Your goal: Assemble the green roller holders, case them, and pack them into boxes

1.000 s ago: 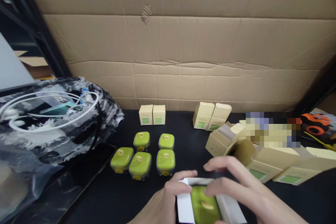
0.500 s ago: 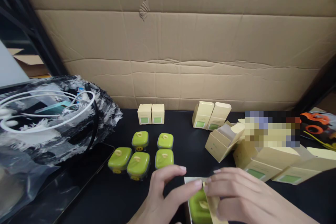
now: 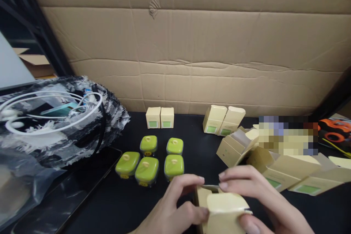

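A cream cardboard box (image 3: 226, 214) stands at the bottom of the view, its flaps folded partly over the top. My left hand (image 3: 175, 206) grips its left side, with the thumb pressing on a side flap. My right hand (image 3: 263, 193) holds the right side, fingertips at the far edge and thumb by the front of the lid flap. Whatever lies inside the box is hidden by the flaps. Several small containers with green lids (image 3: 147, 170) sit on the black table, left of and beyond my left hand.
Two closed cream boxes (image 3: 153, 117) stand at the back. Two tall boxes with raised flaps (image 3: 215, 119) and several open boxes (image 3: 285, 170) are at the right. A furry black-and-white basket (image 3: 115, 117) with white cable (image 3: 55, 131) and a dark glossy panel (image 3: 82, 193) lie left. Cardboard (image 3: 192, 44) walls the back.
The box's flaps have come down over the green-lidded container, which was visible inside before. My right hand has shifted its fingers to the box's far edge, and the view has tilted slightly.
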### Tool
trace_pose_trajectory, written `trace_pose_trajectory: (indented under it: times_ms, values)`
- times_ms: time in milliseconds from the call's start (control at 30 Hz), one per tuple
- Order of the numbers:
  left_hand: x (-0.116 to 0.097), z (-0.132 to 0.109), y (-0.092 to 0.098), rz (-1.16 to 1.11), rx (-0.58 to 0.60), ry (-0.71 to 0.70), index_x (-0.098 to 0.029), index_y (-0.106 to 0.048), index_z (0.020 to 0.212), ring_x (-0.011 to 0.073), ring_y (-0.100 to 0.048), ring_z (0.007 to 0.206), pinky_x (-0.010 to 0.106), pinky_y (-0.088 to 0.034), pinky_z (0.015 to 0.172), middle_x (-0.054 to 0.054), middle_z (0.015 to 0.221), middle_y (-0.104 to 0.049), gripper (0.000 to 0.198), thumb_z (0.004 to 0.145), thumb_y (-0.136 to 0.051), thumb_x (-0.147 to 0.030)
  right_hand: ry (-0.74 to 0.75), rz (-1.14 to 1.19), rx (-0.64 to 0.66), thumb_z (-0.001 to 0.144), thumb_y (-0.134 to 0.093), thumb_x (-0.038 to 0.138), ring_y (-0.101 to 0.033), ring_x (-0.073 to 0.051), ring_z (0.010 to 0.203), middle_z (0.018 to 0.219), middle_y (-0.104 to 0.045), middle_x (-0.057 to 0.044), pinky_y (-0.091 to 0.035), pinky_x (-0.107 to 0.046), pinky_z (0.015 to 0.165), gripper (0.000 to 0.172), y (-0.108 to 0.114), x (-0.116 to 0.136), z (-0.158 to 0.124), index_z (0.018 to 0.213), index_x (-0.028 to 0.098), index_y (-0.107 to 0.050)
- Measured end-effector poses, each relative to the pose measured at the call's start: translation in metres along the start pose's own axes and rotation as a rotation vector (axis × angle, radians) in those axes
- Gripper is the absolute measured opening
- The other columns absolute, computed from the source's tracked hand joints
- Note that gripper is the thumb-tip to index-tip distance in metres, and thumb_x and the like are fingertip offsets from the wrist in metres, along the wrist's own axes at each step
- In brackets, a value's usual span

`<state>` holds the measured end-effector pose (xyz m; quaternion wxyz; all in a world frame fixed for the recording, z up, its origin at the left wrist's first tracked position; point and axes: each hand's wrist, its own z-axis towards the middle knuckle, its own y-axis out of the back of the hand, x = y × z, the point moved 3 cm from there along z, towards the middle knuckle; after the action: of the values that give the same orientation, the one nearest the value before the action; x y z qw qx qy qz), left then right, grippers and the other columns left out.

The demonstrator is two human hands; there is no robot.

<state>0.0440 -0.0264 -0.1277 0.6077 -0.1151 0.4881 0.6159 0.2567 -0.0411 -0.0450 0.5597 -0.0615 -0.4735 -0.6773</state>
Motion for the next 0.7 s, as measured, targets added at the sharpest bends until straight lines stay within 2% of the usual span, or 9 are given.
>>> trace_pose_trajectory:
  times_ms: [100,167,267,300,333,400,467,567,700]
  values:
    - [0.004,-0.002,-0.005,-0.136,0.066,0.042,-0.030,-0.053,0.120,0.0265,-0.064,0.108,0.036,-0.057,0.083,0.011,0.119,-0.063,0.036,0.086,-0.065,-0.028,-0.138,0.093,-0.046,0.087,-0.063,0.030,-0.063,-0.019,0.107,0.109,-0.068,-0.001,-0.054,-0.023,0.087,0.032,-0.003,-0.001,0.003,0.118,0.039,-0.060]
    - [0.001,0.000,-0.006,-0.183,0.057,-0.114,-0.029,-0.055,0.114,0.0284,-0.061,0.114,0.040,-0.053,0.091,0.011,0.125,-0.058,0.032,0.084,-0.067,-0.029,-0.216,0.177,-0.022,0.089,-0.060,0.032,-0.066,-0.017,0.100,0.103,-0.068,-0.001,-0.054,-0.022,0.083,0.018,-0.008,-0.003,0.005,0.106,0.036,-0.066]
    - [-0.006,0.006,-0.002,-0.330,-0.202,-0.345,-0.029,-0.044,0.121,0.0244,-0.063,0.107,0.036,-0.054,0.088,0.009,0.115,-0.059,0.045,0.083,-0.068,-0.037,-0.345,0.214,-0.020,0.090,-0.057,0.039,-0.066,-0.018,0.094,0.099,-0.068,-0.002,-0.054,-0.023,0.081,0.016,-0.013,-0.005,0.006,0.094,0.030,-0.070]
    - [-0.009,0.008,0.001,-0.362,-0.290,-0.357,-0.029,-0.040,0.125,0.0229,-0.064,0.105,0.034,-0.055,0.086,0.008,0.112,-0.058,0.049,0.085,-0.066,-0.039,-0.393,0.218,-0.030,0.090,-0.057,0.041,-0.066,-0.018,0.091,0.097,-0.068,-0.003,-0.055,-0.024,0.079,0.019,-0.014,-0.007,0.006,0.095,0.029,-0.070]
    - [-0.013,0.010,0.001,-0.330,-0.257,-0.326,-0.029,-0.037,0.129,0.0240,-0.062,0.107,0.035,-0.055,0.086,0.009,0.114,-0.056,0.056,0.083,-0.067,-0.041,-0.433,0.229,-0.038,0.089,-0.057,0.044,-0.067,-0.018,0.087,0.094,-0.068,-0.003,-0.055,-0.025,0.076,0.021,-0.014,-0.007,0.006,0.097,0.028,-0.070]
    - [-0.021,0.015,0.001,-0.197,-0.056,-0.228,-0.029,-0.034,0.136,0.0236,-0.062,0.103,0.037,-0.054,0.089,0.010,0.115,-0.056,0.064,0.083,-0.068,-0.039,-0.465,0.251,-0.029,0.089,-0.057,0.046,-0.067,-0.017,0.079,0.089,-0.069,-0.002,-0.055,-0.024,0.072,0.024,-0.016,-0.009,0.007,0.098,0.028,-0.070]
    - [-0.028,0.016,0.007,-0.072,0.057,-0.171,-0.030,-0.034,0.139,0.0248,-0.060,0.105,0.040,-0.052,0.094,0.010,0.115,-0.055,0.065,0.084,-0.066,-0.040,-0.410,0.236,-0.010,0.090,-0.056,0.042,-0.066,-0.015,0.078,0.086,-0.069,-0.001,-0.055,-0.022,0.071,0.020,-0.015,-0.009,0.007,0.094,0.029,-0.071]
    - [-0.035,0.016,0.014,0.003,0.094,-0.176,-0.033,-0.038,0.138,0.0260,-0.058,0.111,0.037,-0.050,0.098,0.010,0.119,-0.052,0.059,0.086,-0.063,-0.041,-0.218,0.092,-0.027,0.090,-0.058,0.029,-0.067,-0.013,0.084,0.091,-0.069,0.000,-0.053,-0.018,0.074,0.016,-0.013,-0.008,0.006,0.097,0.032,-0.072]
    - [-0.037,0.016,0.014,0.006,0.105,-0.167,-0.033,-0.036,0.138,0.0250,-0.057,0.115,0.034,-0.048,0.100,0.010,0.123,-0.051,0.057,0.087,-0.061,-0.043,-0.080,-0.092,-0.116,0.086,-0.063,0.023,-0.067,-0.014,0.093,0.099,-0.069,0.001,-0.053,-0.017,0.076,0.028,-0.010,-0.007,0.002,0.112,0.035,-0.065]
